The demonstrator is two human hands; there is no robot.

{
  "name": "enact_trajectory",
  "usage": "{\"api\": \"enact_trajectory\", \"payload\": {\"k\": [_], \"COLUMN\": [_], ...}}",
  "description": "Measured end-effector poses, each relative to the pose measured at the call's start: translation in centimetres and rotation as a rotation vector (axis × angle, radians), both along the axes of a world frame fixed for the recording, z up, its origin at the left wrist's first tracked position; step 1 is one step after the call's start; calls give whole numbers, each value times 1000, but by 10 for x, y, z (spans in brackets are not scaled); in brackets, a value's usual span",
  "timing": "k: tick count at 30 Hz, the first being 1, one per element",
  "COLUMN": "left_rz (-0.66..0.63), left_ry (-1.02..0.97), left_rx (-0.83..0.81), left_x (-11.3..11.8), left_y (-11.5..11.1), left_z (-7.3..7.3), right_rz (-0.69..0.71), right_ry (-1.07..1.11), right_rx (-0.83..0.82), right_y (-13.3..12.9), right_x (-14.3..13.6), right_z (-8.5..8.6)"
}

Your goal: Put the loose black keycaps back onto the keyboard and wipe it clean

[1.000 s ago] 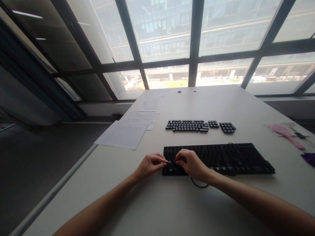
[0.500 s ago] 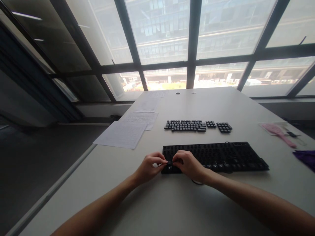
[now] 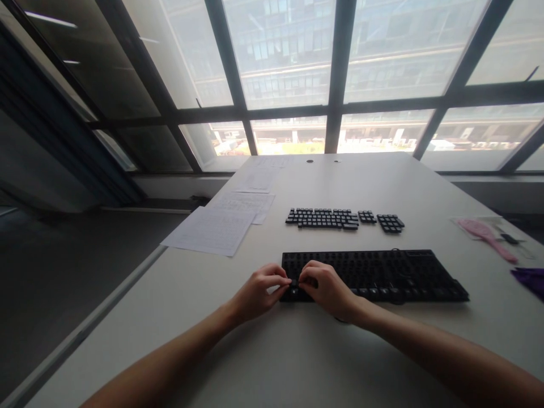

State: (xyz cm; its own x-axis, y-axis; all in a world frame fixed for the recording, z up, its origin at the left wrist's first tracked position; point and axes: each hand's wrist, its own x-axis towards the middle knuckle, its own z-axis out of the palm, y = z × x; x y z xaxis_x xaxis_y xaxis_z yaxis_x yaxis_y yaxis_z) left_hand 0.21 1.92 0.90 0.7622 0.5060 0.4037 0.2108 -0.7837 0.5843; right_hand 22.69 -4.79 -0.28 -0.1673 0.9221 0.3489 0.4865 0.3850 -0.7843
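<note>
A black keyboard [image 3: 408, 277] lies across the white table, most of its key places bare, with keycaps along its front row. At its lower left end my left hand [image 3: 266, 286] is closed in a pinch, thumb and forefinger on the left side of a small dark keycap [image 3: 294, 283]. From the other side my right hand [image 3: 323, 286] pinches at the same keycap, its fingers curled and partly hiding the keys below. Behind the keyboard, loose keycaps [image 3: 323, 217] are laid out in keyboard order, with smaller groups [image 3: 390, 223] to their right.
Printed paper sheets [image 3: 212, 229] lie along the left table edge. A pink hairbrush [image 3: 487, 235] and a purple cloth-like thing [image 3: 529, 280] are at the right. A small dark round object [image 3: 310, 161] sits near the far edge, by the windows.
The view has shifted slightly, so things on the table appear a little further right. Both hands stay at the keyboard's lower left, still pinching the keycap.
</note>
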Motion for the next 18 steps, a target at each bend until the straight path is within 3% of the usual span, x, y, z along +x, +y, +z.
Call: {"api": "enact_trajectory", "payload": {"k": [18], "left_rz": [5], "left_ry": [3], "left_rx": [-10], "left_x": [3], "left_y": [2], "left_z": [-1], "right_rz": [13], "right_ry": [0], "right_rx": [24], "right_y": [2], "right_x": [3], "right_z": [-4]}}
